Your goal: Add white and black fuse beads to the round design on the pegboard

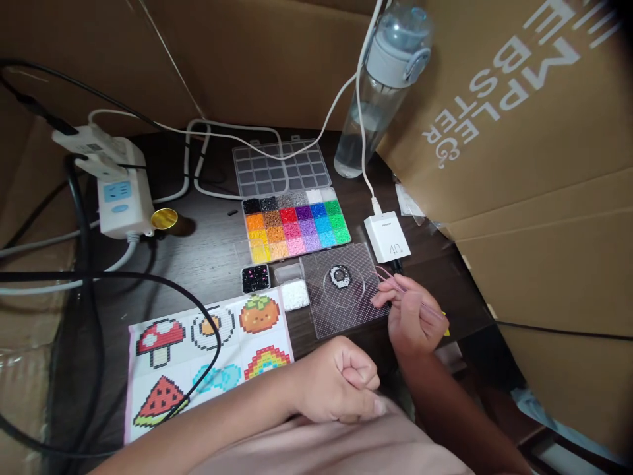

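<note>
My right hand [411,315] pinches pink tweezers [395,284] at the right edge of a clear pegboard [341,310]. A small ring of black and white beads [340,276] sits on the board, left of the tweezer tips. My left hand [341,382] rests as a closed fist near the front edge of the table, nothing visible in it. A tray of sorted coloured beads [295,224] lies behind the board. Two small dishes hold black beads [256,278] and white beads [295,294]. A pattern sheet [198,356] with pixel pictures lies to the left.
A power strip [116,191] and several cables cross the left side; one black cable [198,310] runs over the pattern sheet. A water bottle [380,92] stands at the back, a white charger [387,236] beside the board. Cardboard walls [519,145] enclose the table.
</note>
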Demonstrator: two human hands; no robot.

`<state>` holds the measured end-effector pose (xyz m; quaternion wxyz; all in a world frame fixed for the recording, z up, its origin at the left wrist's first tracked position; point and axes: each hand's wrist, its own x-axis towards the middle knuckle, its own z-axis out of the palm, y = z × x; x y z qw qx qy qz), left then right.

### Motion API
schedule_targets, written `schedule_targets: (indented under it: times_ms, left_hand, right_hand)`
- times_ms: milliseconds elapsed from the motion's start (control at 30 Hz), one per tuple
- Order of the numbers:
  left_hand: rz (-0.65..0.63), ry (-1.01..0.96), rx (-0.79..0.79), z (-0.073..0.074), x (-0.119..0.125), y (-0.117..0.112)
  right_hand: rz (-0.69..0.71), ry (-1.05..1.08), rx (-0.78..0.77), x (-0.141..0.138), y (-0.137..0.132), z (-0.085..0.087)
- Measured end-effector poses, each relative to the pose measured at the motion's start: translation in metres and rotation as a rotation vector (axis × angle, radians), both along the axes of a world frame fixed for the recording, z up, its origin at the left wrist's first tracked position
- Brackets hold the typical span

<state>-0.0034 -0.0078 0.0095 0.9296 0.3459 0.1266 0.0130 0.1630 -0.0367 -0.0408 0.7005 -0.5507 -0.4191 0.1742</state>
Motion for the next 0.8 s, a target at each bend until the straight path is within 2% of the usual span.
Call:
schedule_targets:
  times_ms: [133,267,400,500,600,700,800]
  left_hand:
    - [-0.007,0.001,0.136,0.001,0.0,0.003]
    - [-0.026,0.025,0.169,-0.001,0.0,0.002]
    - [-0.097,0.085,0.277,-0.002,-0.001,0.003]
    - [-0.188,0.095,0.345,0.0,-0.002,0.006]
    - [-0.294,0.05,0.343,0.002,-0.003,0.009]
    - [-0.34,0.057,0.331,0.004,-0.005,0.01]
    - [-0.366,0.074,0.292,0.006,-0.006,0.01]
  right_hand:
    - [-0.041,-0.084,0.004,-0.002,0.0,0.01]
    - [-0.072,-0.047,-0.043,-0.001,0.0,0.033]
    - [-0.041,-0.038,-0.111,-0.001,-0.003,0.051]
    - [0.059,-0.069,-0.17,-0.003,-0.006,0.051]
    - [0.224,-0.203,-0.198,-0.007,-0.004,0.047]
    - [0.397,-0.374,-0.148,-0.013,0.002,0.045]
    - [0.476,-0.447,-0.093,-0.022,0.008,0.043]
